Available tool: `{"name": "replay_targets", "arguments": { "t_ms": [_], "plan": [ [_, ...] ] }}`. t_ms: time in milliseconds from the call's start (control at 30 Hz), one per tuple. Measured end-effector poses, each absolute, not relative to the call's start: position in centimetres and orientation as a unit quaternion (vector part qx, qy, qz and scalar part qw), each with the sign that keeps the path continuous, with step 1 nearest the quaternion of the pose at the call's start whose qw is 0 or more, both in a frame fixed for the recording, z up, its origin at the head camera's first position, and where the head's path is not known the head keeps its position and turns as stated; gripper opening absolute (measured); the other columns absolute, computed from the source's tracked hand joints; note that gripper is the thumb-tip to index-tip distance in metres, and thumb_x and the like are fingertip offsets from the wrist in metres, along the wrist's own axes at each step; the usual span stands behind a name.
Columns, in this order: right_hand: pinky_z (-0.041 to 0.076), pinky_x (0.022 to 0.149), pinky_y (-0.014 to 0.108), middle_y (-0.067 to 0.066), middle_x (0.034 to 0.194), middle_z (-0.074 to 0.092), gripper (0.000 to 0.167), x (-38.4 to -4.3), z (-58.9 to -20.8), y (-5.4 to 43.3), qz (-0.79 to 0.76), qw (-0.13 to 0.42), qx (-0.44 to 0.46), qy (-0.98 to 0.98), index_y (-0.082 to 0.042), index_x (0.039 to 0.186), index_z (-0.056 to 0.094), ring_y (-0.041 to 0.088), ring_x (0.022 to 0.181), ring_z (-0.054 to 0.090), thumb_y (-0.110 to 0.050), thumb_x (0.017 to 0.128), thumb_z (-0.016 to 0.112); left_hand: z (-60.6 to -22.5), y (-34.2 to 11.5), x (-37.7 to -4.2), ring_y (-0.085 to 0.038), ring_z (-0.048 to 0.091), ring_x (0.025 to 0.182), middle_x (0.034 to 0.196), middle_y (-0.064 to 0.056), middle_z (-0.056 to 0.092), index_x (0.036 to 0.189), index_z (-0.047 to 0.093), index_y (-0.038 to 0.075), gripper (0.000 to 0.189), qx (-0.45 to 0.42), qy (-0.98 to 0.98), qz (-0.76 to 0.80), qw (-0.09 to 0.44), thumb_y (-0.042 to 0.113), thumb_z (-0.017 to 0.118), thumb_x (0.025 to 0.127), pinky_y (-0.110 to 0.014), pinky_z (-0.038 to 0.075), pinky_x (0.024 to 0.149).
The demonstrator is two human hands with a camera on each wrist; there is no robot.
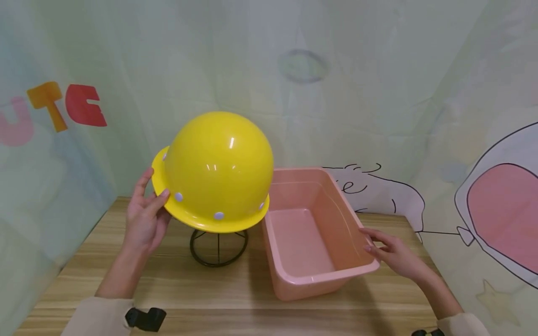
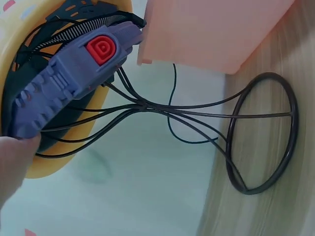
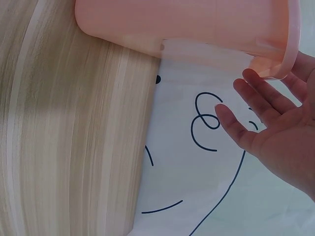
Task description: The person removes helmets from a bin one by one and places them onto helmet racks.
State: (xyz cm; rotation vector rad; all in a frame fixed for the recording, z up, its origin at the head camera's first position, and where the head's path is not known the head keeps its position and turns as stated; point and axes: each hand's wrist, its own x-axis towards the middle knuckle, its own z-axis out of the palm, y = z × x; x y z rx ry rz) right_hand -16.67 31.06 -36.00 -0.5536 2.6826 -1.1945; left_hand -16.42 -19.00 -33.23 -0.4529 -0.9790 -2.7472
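A glossy yellow hard hat (image 1: 218, 163) with pale studs sits tilted over a black wire stand (image 1: 218, 263). My left hand (image 1: 145, 219) pinches its brim at the left, thumb on top and other fingers at the edge. From below, the left wrist view shows the hat's purple headband adjuster (image 2: 64, 81) with a red knob, and the stand's wires running up into the hat. To the right is a pink plastic basin (image 1: 279, 261). My right hand (image 1: 395, 254) holds the basin's right rim between thumb and forefinger; in the right wrist view several other fingers (image 3: 268, 98) extend loosely beneath the rim.
Both things stand on a wood-grain table (image 1: 201, 303). A pale printed curtain (image 1: 336, 102) hangs behind and along the sides, close to the table's edges. The basin stands close beside the wire stand's base.
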Motion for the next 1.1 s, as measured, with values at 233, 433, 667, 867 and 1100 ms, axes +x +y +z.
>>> {"name": "replay_targets", "arguments": {
  "t_ms": [233, 433, 667, 867, 1100],
  "plan": [
    [0.053, 0.07, 0.027, 0.027, 0.131, 0.044, 0.047, -16.7, -36.0, 30.9, -0.381, 0.063, -0.188, 0.903, -0.001, 0.132, 0.045, 0.036, 0.107, 0.051, -0.02, 0.091, 0.057, -33.1, -19.4, -16.0, -0.015, 0.063, 0.088, 0.106, -0.006, 0.061, 0.142, 0.019, 0.015, 0.066, -0.108, -0.431, -0.89, 0.1, 0.0, 0.054, 0.089, -0.024, 0.053, 0.072],
    [0.052, 0.073, 0.027, 0.025, 0.129, 0.046, 0.045, -16.6, -36.0, 30.9, -0.384, 0.056, -0.193, 0.901, 0.0, 0.131, 0.046, 0.035, 0.108, 0.05, -0.016, 0.09, 0.058, -33.0, -19.8, -15.9, -0.014, 0.063, 0.086, 0.102, -0.004, 0.062, 0.14, 0.026, 0.017, 0.058, -0.108, -0.484, -0.864, 0.085, 0.003, 0.053, 0.09, -0.024, 0.054, 0.07],
    [0.052, 0.068, 0.026, 0.025, 0.129, 0.046, 0.046, -16.6, -36.0, 30.9, -0.393, 0.061, -0.191, 0.897, 0.0, 0.131, 0.046, 0.024, 0.102, 0.054, -0.016, 0.09, 0.058, -32.6, -20.4, -16.0, -0.014, 0.065, 0.081, 0.096, -0.002, 0.063, 0.143, 0.024, 0.02, 0.064, -0.074, -0.527, -0.844, 0.059, 0.008, 0.057, 0.089, -0.026, 0.054, 0.068],
    [0.053, 0.065, 0.027, 0.026, 0.129, 0.046, 0.046, -16.5, -35.9, 31.0, -0.399, 0.064, -0.189, 0.895, 0.0, 0.131, 0.046, 0.017, 0.097, 0.055, -0.017, 0.09, 0.058, -32.2, -20.7, -16.0, -0.014, 0.066, 0.079, 0.095, -0.001, 0.064, 0.142, 0.025, 0.018, 0.066, -0.052, -0.526, -0.847, 0.055, 0.007, 0.06, 0.087, -0.026, 0.054, 0.066],
    [0.052, 0.068, 0.025, 0.026, 0.129, 0.045, 0.046, -16.5, -35.9, 30.9, -0.396, 0.065, -0.183, 0.897, 0.0, 0.131, 0.046, 0.029, 0.102, 0.053, -0.017, 0.09, 0.058, -32.8, -21.1, -15.9, -0.014, 0.065, 0.079, 0.093, -0.002, 0.065, 0.144, 0.022, 0.014, 0.069, -0.027, -0.488, -0.872, 0.034, 0.007, 0.06, 0.086, -0.025, 0.055, 0.065]
  ]
}}
